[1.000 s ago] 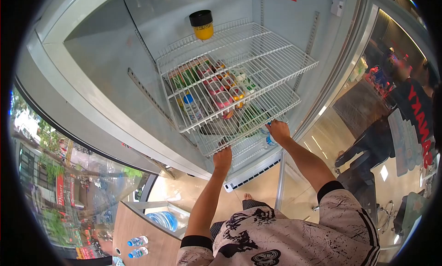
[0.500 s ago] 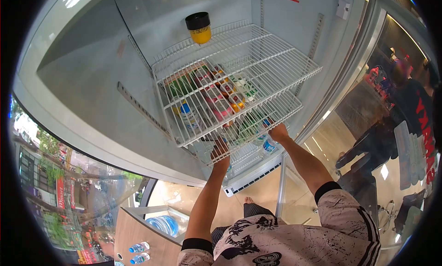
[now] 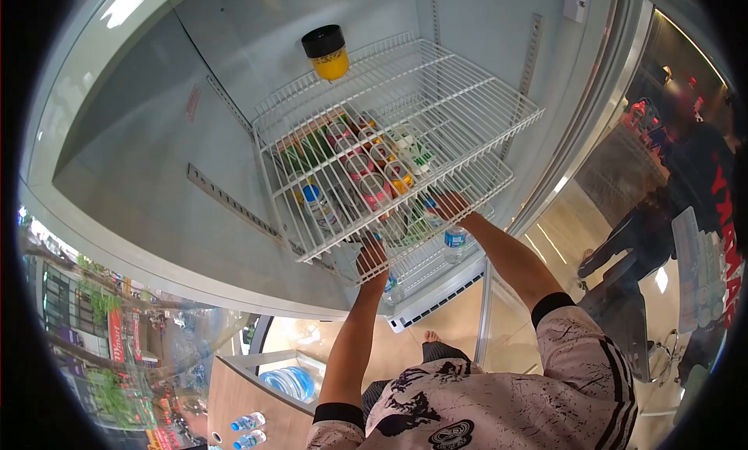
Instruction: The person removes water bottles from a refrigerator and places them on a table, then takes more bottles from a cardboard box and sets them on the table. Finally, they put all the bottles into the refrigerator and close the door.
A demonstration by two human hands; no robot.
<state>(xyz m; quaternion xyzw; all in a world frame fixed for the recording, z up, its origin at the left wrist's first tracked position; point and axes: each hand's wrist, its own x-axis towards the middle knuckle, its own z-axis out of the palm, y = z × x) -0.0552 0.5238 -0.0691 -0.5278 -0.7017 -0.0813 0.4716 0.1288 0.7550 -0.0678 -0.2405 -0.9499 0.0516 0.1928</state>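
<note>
My left hand (image 3: 372,257) reaches to the front left of the lower wire shelf, fingers curled; a bit of blue shows at its fingertips, but wire hides what it grips. My right hand (image 3: 449,206) is between the upper wire shelf (image 3: 405,107) and the lower one, closed around the top of a water bottle with a blue cap (image 3: 430,204), mostly hidden. Behind the wires are pink cans (image 3: 360,165), orange cans (image 3: 399,173), a white-and-green carton (image 3: 415,151) and a blue-capped water bottle (image 3: 318,204).
A yellow jar with a black lid (image 3: 327,56) stands on the upper shelf. Below the lower shelf is a water bottle (image 3: 455,243). Two small bottles (image 3: 249,430) lie on a wooden counter (image 3: 234,395); a large water jug (image 3: 288,384) is beside it. A person (image 3: 693,162) appears at right.
My right hand has moved left and inward over the lower shelf, the blue cap moving with it. My left hand has stayed in nearly the same place. The view has shifted slightly.
</note>
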